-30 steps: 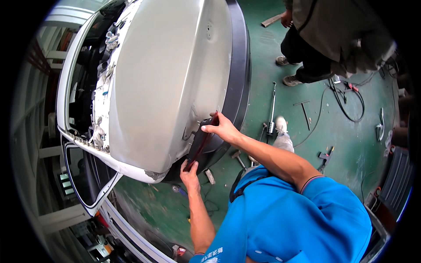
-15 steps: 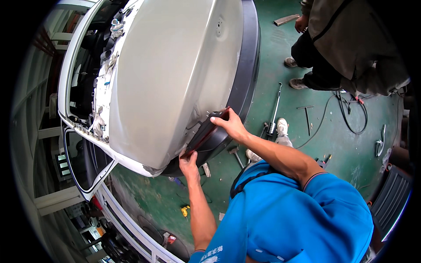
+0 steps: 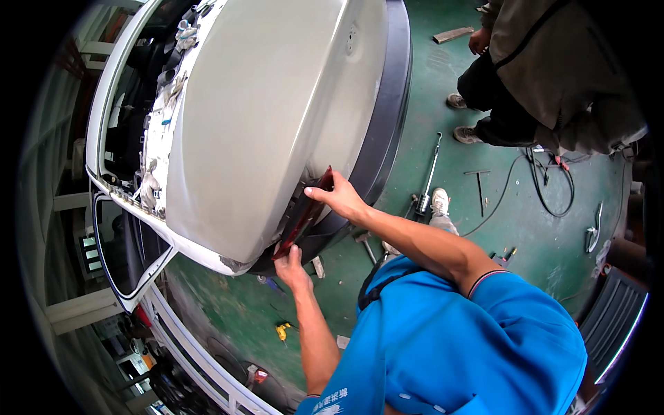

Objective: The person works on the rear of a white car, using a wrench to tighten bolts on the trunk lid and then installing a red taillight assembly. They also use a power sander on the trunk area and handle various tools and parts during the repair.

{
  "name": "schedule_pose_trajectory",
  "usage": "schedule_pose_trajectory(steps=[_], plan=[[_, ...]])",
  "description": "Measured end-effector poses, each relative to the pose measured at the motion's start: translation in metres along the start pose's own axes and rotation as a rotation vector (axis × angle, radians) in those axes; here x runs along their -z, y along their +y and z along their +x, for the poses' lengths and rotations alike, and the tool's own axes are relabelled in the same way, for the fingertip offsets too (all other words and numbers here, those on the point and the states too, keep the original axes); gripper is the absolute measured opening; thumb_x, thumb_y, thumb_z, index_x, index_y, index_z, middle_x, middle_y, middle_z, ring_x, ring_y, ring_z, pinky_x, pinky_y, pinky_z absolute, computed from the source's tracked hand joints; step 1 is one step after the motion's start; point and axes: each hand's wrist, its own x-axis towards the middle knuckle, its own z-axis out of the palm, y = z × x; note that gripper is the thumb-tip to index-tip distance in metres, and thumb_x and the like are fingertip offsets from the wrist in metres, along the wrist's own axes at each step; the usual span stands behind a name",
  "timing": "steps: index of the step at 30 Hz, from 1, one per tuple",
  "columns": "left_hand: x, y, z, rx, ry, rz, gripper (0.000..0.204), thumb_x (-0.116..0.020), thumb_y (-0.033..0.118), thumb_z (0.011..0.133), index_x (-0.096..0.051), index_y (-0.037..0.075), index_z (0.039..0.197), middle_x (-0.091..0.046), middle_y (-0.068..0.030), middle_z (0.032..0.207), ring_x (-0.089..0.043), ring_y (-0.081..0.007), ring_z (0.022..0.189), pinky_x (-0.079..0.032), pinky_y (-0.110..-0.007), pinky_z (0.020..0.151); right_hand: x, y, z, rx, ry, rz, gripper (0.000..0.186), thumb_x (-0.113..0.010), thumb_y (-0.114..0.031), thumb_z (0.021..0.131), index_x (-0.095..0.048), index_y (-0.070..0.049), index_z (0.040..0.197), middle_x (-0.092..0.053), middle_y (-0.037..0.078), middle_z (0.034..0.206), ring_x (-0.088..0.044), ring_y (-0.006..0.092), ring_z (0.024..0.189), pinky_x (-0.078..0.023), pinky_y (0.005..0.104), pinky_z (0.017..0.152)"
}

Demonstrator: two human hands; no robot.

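A long tail light (image 3: pixel 303 220) with a red lens and dark housing lies against the near rear corner of the car's trunk lid (image 3: pixel 256 104). At its upper end, my right hand (image 3: pixel 343 199) grips it, the thumb on the dark side and the fingers around the edge. My left hand (image 3: pixel 294 271) pinches the lower end, near the corner of the dark bumper (image 3: pixel 391 104). The side of the light that faces the car body is mostly hidden.
Another person (image 3: pixel 553 76) stands at the upper right. On the green floor lie a slide hammer (image 3: pixel 429 183), a T-handle bar (image 3: pixel 480 190), a hammer (image 3: pixel 366 245), a coiled cable (image 3: pixel 550 200) and a yellow tool (image 3: pixel 282 332). A second vehicle's edge (image 3: pixel 187 346) runs along the lower left.
Both my hands have moved left with the tail light, closer to the car body. The light has turned so that more of its red lens shows.
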Motion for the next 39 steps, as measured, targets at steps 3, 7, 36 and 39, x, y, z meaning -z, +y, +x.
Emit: schedule_pose_trajectory(steps=[3,7,36,39], plan=[[-0.002,0.002,0.004,-0.008,0.03,-0.008,0.038,-0.07,0.006,0.095,-0.056,0.003,0.13,-0.062,-0.0068,0.126,-0.059,-0.0166,0.112,-0.053,-0.034,0.095,-0.008,0.003,0.005,0.091,0.021,0.045,0.089,-0.079,-0.051,0.08,-0.049,0.011,0.136,-0.065,0.026,0.124,-0.063,0.0352,0.118,-0.047,0.0423,0.104],[-0.003,0.002,0.005,-0.026,0.062,-0.025,0.038,-0.07,0.006,0.095,-0.057,0.004,0.13,-0.061,-0.0064,0.128,-0.059,-0.0171,0.112,-0.052,-0.035,0.096,-0.011,0.017,0.01,0.141,0.061,0.001,0.089,-0.078,-0.047,0.081,-0.045,0.007,0.144,-0.057,0.027,0.132,-0.057,0.0381,0.125,-0.044,0.0434,0.109],[-0.009,0.013,0.007,-0.063,0.155,-0.035,0.058,-0.07,0.006,0.096,-0.044,-0.001,0.147,-0.062,-0.0109,0.125,-0.06,-0.0207,0.114,-0.052,-0.036,0.097,-0.008,0.02,0.027,0.181,0.086,-0.108,0.075,-0.081,-0.046,0.078,-0.06,0.007,0.128,-0.064,0.026,0.123,-0.061,0.0392,0.118,-0.047,0.0453,0.104],[-0.006,0.004,0.002,-0.035,0.159,-0.118,0.059,-0.068,0.008,0.097,-0.041,0.001,0.15,-0.061,-0.0109,0.127,-0.06,-0.0213,0.115,-0.051,-0.04,0.1,-0.017,0.015,0.021,0.166,0.097,-0.119,0.077,-0.08,-0.048,0.081,-0.059,0.009,0.128,-0.066,0.026,0.123,-0.064,0.0341,0.116,-0.048,0.0413,0.102]])
